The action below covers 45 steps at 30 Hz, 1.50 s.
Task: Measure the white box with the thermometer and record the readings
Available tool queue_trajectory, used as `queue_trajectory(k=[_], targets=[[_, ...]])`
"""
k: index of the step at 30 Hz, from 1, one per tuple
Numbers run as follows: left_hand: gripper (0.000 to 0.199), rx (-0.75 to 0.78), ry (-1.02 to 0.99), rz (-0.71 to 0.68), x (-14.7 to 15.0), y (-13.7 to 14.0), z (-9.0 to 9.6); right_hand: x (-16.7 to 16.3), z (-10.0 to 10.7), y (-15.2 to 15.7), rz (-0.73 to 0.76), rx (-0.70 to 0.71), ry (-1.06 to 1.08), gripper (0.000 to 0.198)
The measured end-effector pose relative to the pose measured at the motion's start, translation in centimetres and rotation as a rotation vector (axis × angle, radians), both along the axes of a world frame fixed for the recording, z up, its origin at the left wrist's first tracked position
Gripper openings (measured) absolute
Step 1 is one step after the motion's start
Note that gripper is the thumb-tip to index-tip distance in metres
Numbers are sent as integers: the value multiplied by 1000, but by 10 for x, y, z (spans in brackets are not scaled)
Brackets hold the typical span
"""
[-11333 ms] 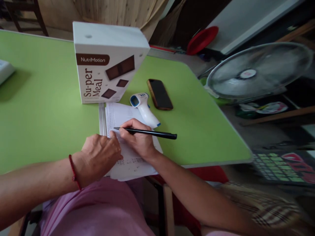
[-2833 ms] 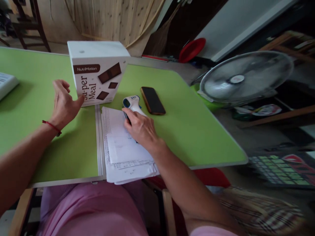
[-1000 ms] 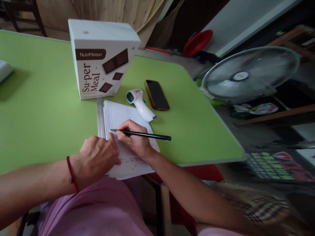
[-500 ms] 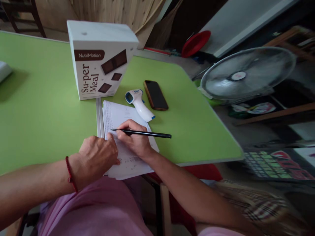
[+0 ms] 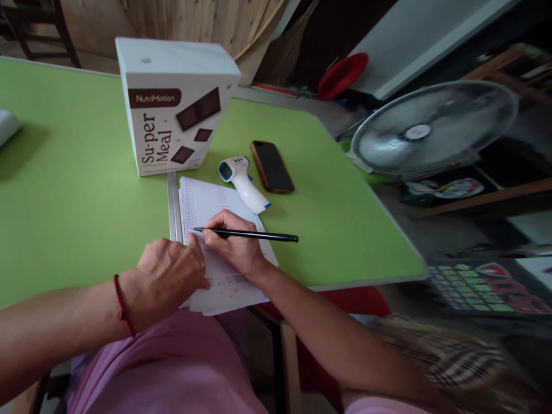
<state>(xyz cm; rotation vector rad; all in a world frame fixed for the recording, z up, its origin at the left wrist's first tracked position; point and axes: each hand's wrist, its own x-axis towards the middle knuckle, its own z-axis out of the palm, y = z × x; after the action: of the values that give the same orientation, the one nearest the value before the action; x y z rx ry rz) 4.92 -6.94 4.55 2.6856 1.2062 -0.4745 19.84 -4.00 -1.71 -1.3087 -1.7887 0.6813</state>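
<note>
My right hand (image 5: 235, 241) is closed around a black pen (image 5: 263, 234), whose tip meets the left part of a white paper sheet (image 5: 215, 198). The sheet bears small handwritten lines along its left side and more marks near the bottom. My left hand (image 5: 172, 264), with a red cord bracelet on the wrist, presses on the sheet's left edge. Its index finger points forward and the thumb is apart; the other fingers are partly hidden. Just beyond the sheet lies a white and blue infrared thermometer (image 5: 245, 184), its handle end by the paper's right edge.
A white NutriMotion box (image 5: 172, 115) stands upright on the green table (image 5: 77, 218). Right of the thermometer lies a dark phone (image 5: 272, 167) in a brown case. A large fan (image 5: 435, 129) stands past the table's right edge, with a red basin (image 5: 342, 76) behind.
The view has shifted very slightly. The pen has barely moved on the paper, and my left hand stays in place.
</note>
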Motion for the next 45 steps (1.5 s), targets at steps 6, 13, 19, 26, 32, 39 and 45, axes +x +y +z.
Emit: queue_trajectory(k=[6, 13, 19, 26, 32, 39, 45], targets=[[61, 13, -9, -4, 0, 0, 0, 0, -1, 0, -20, 21, 17, 7], [69, 17, -13, -1, -2, 0, 0, 2, -2, 1, -34, 40, 11, 9], [66, 33, -33, 9, -1, 0, -3, 1, -1, 1, -23, 24, -1, 8], [69, 40, -46, 16, -1, 0, -3, 1, 0, 0, -11, 31, 4, 9], [65, 49, -40, 4, -2, -1, -2, 2, -1, 0, 1, 44, 3, 9], [76, 21, -10, 5, -2, 0, -3, 8, -4, 0, -51, 94, -19, 9], [76, 28, -28, 5, -2, -1, -6, 6, -5, 1, -47, 116, -24, 10]])
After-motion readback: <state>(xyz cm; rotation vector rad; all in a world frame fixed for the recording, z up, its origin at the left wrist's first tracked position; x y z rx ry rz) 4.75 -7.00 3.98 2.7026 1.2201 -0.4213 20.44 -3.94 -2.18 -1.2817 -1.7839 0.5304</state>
